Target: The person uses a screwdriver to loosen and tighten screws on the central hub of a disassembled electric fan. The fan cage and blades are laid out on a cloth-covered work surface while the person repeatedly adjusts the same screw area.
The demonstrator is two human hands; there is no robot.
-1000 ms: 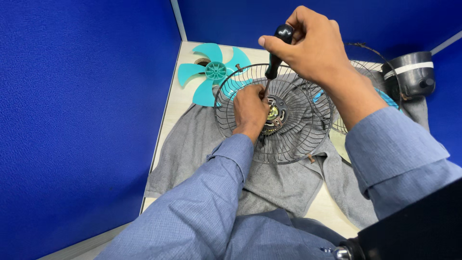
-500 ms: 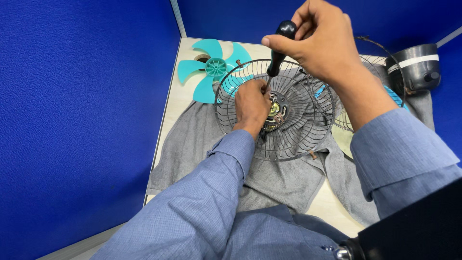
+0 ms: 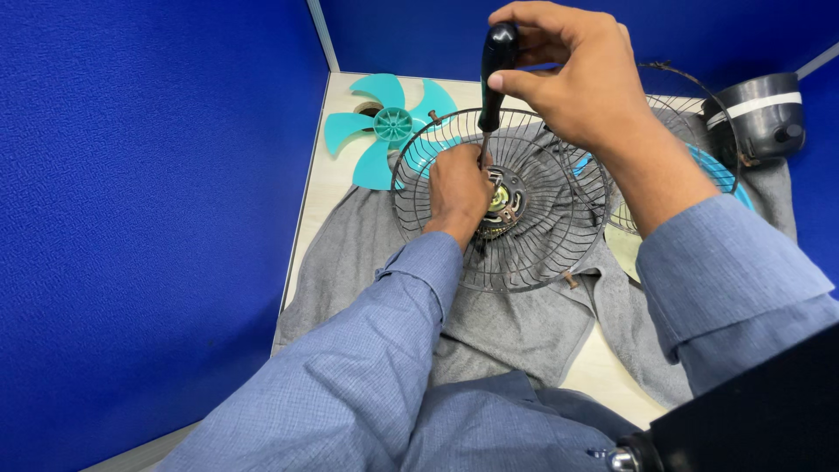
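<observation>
Head view: right hand (image 3: 581, 83) is clamped on a black screwdriver (image 3: 495, 65) at twelve o'clock above the wire fan guard (image 3: 542, 253); left hand (image 3: 456, 188) grips the guard's hub.

Bench (image 3: 325, 188) is tight: blue partition walls (image 3: 149, 201) close off the left and back. Wire guard (image 3: 524, 227) fills the centre; left hand (image 3: 459, 188) sits inside it by the hub, right hand (image 3: 568, 79) above on the screwdriver (image 3: 494, 74). Teal blade (image 3: 384, 131) blocks the back-left corner, black motor housing (image 3: 760, 114) the back-right. Free room: grey cloth (image 3: 350, 253) left of the guard and the near strip in front.
</observation>
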